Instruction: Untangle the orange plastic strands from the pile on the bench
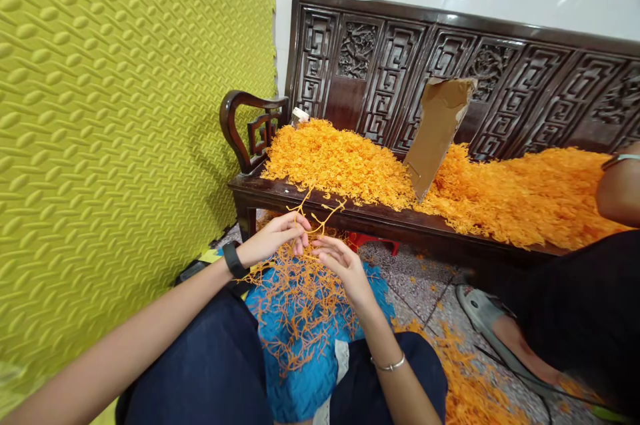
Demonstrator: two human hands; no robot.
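My left hand (pixel 276 236) and my right hand (pixel 341 266) meet in front of me, both pinching the same branched orange plastic sprig (pixel 314 217), which sticks up between the fingers. Below the hands lies a loose tangle of orange branched stems (pixel 300 308) on a blue sack (pixel 305 372) resting between my knees. A black band sits on my left wrist and a thin bracelet on my right wrist.
A dark carved wooden bench (pixel 380 218) stands ahead, its seat heaped with small orange pieces (pixel 360 165). A cardboard piece (pixel 436 132) leans in the heap. A yellow foam mat (pixel 100 132) stands at left. Another person's arm (pixel 619 188) and sandalled foot (pixel 493 325) are at right.
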